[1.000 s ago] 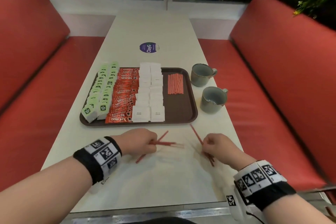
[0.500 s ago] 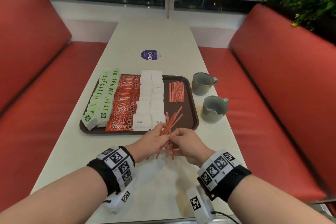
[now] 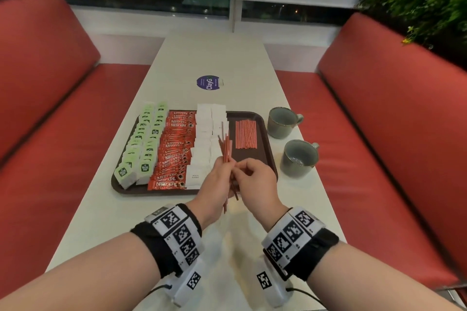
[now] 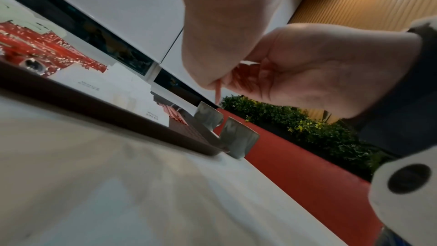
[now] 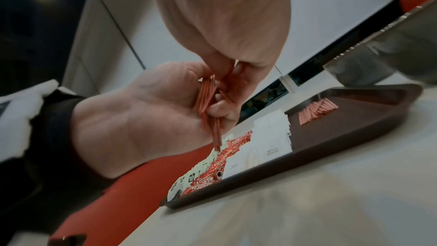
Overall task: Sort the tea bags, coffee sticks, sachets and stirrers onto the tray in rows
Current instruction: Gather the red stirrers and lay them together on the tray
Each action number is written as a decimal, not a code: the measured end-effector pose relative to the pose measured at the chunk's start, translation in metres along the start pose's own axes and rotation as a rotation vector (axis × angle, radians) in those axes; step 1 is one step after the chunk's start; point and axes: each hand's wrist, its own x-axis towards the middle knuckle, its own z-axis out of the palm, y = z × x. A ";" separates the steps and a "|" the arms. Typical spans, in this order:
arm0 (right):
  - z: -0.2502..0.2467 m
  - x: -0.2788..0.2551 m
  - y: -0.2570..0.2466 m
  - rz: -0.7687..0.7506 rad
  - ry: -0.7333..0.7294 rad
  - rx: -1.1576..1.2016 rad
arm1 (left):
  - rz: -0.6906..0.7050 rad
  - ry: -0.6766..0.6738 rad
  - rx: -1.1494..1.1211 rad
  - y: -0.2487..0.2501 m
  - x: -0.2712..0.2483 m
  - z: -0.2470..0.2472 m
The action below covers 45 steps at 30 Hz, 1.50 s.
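The brown tray [image 3: 156, 192] holds rows of green tea bags [image 3: 141, 144], red coffee sticks [image 3: 174, 149], white sugar sachets [image 3: 207, 134] and a laid-out row of red stirrers [image 3: 245, 134]. Just above the tray's near edge, my left hand [image 3: 222, 171] grips a bundle of loose red stirrers [image 3: 226, 149] that stands nearly upright. My right hand [image 3: 240, 171] pinches the same bundle from the right. In the right wrist view the bundle [image 5: 208, 104] crosses the left palm, with the right hand's fingertips [image 5: 222, 68] closed on its top. The left wrist view shows one stirrer end [image 4: 218, 91] poking below the fingers.
Two grey mugs [image 3: 281, 122] [image 3: 299, 156] stand on the white table right of the tray. A round purple sticker [image 3: 207, 82] lies beyond it. Red benches [image 3: 379, 134] flank the table, with a plant [image 3: 417, 2] at the far right. The tray's right column has bare floor [image 3: 255, 159] near me.
A second ago my hands were apart on the table, each on scattered stirrers. They have come together, lifted the stirrers and drawn them into one upright bundle over the tray's near edge.
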 end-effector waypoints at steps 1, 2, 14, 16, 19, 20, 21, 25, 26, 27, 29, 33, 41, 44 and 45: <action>0.000 -0.002 -0.004 -0.051 -0.022 -0.042 | 0.018 0.038 -0.015 0.000 0.002 0.000; 0.000 -0.005 -0.007 -0.099 -0.058 -0.084 | 0.035 0.083 -0.036 0.000 0.004 -0.001; -0.007 0.004 -0.010 0.591 -0.399 0.897 | 0.353 0.085 -0.042 0.044 -0.005 0.014; -0.007 0.005 -0.015 0.572 -0.412 1.030 | 0.343 0.066 0.067 0.041 -0.006 0.018; -0.007 0.008 -0.019 0.544 -0.390 1.141 | 0.315 0.104 0.187 0.037 -0.005 0.020; -0.007 0.009 -0.019 0.534 -0.376 1.153 | 0.306 0.116 0.217 0.037 -0.004 0.020; -0.007 0.009 -0.018 0.533 -0.363 1.166 | 0.314 0.128 0.243 0.037 -0.004 0.019; -0.003 0.005 -0.015 0.547 -0.367 1.194 | 0.327 0.143 0.351 0.040 -0.001 0.019; -0.001 0.005 -0.014 0.538 -0.367 1.175 | 0.292 0.130 0.373 0.040 0.001 0.018; 0.001 0.006 -0.013 0.509 -0.354 1.099 | 0.254 0.116 0.386 0.041 0.002 0.019; 0.002 0.009 -0.010 0.383 -0.283 0.720 | 0.193 0.098 0.375 0.044 0.007 0.017; -0.014 0.013 -0.005 -0.016 -0.245 0.341 | 0.213 -0.009 0.247 0.049 0.010 0.007; -0.010 0.035 -0.006 -0.218 -0.260 -0.166 | -0.023 -0.286 0.169 0.040 0.048 -0.004; -0.001 0.061 -0.002 -0.091 -0.223 -0.078 | -0.080 -0.297 0.185 0.045 0.077 0.001; 0.002 0.073 0.000 -0.043 -0.201 -0.051 | -0.082 -0.271 0.183 0.045 0.089 0.003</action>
